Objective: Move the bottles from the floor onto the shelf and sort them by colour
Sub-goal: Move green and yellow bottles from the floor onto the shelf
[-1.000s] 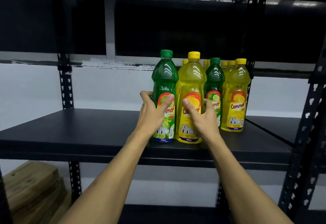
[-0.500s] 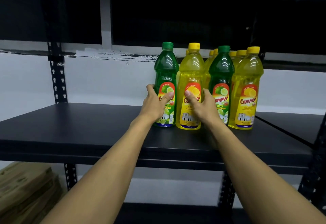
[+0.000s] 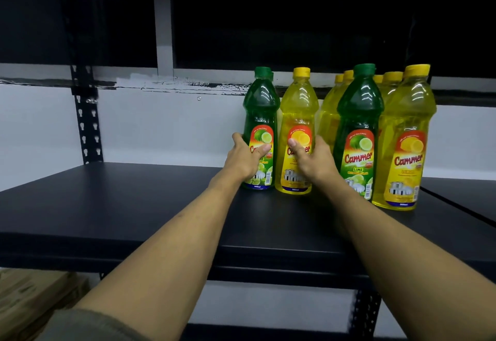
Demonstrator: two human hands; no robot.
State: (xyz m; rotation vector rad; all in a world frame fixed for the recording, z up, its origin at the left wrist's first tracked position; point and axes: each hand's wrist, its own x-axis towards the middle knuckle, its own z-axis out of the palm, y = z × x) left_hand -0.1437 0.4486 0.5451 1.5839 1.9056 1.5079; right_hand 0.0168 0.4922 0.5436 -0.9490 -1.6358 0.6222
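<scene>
On the black shelf (image 3: pixel 128 206) stand green and yellow Cammer bottles. My left hand (image 3: pixel 243 160) grips a green bottle (image 3: pixel 260 115) around its label. Beside it, my right hand (image 3: pixel 314 162) grips a yellow bottle (image 3: pixel 298 109). Both bottles stand upright towards the back of the shelf. To their right, nearer the front, are another green bottle (image 3: pixel 359 126) and a yellow bottle (image 3: pixel 405 136), with several more yellow bottles (image 3: pixel 328 115) partly hidden behind them.
The shelf's left half is bare black board. A perforated black upright (image 3: pixel 87 120) stands at the back left, another (image 3: pixel 365 311) below at the front right. Cardboard boxes (image 3: pixel 32 295) lie low on the left. A second shelf board (image 3: pixel 464 195) adjoins on the right.
Both hands have pushed the green and yellow bottles deeper onto the shelf, away from the front edge. The camera has moved closer, and the other bottles now sit to the right.
</scene>
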